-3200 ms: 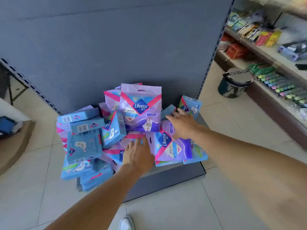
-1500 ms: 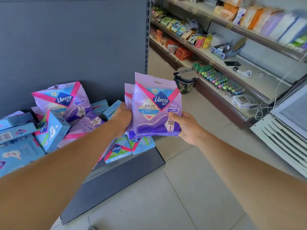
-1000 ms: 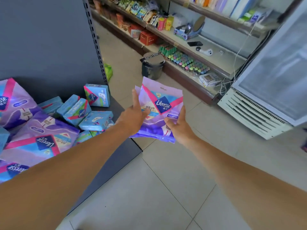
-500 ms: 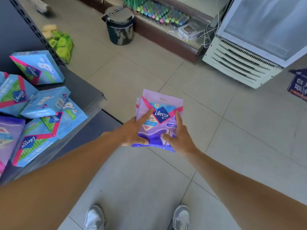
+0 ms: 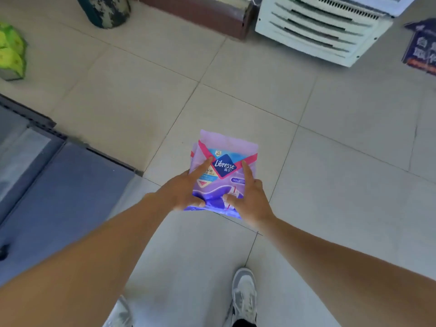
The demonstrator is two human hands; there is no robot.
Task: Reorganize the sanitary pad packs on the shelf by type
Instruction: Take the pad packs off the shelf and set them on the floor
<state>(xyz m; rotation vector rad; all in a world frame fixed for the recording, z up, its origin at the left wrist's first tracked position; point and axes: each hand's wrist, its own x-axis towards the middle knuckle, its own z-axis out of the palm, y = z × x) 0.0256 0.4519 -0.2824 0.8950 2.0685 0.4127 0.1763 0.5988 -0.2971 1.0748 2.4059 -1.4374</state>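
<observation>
Since you're looking almost straight down, your shoes (image 5: 244, 296) come first on the tiled floor (image 5: 342, 190), and just past them both arms reach out to the packs (image 5: 225, 175). You've got what looks like two purple Libresse packs stacked flat, one peeking out behind the other's left edge, and they're out over the floor, not on the shelf (image 5: 59, 185), which sits off to your left. My guess is you're holding them low and flat like that to set them down as a same-type pile while you sort, but that's a guess.

Left hand (image 5: 186, 190): thumb curled under the near edge, index finger stretched along the front, so it's gripping the left side. Right hand (image 5: 247, 197): same deal mirrored, thumb pinching the bottom, index finger pointing up the front. Two hands keep floppy bags squared up, which probably explains the grip.

Further out: a green bundle (image 5: 11, 53) at far left, a dark bin (image 5: 103, 10) and a white vent grille (image 5: 313, 27) at the top.
</observation>
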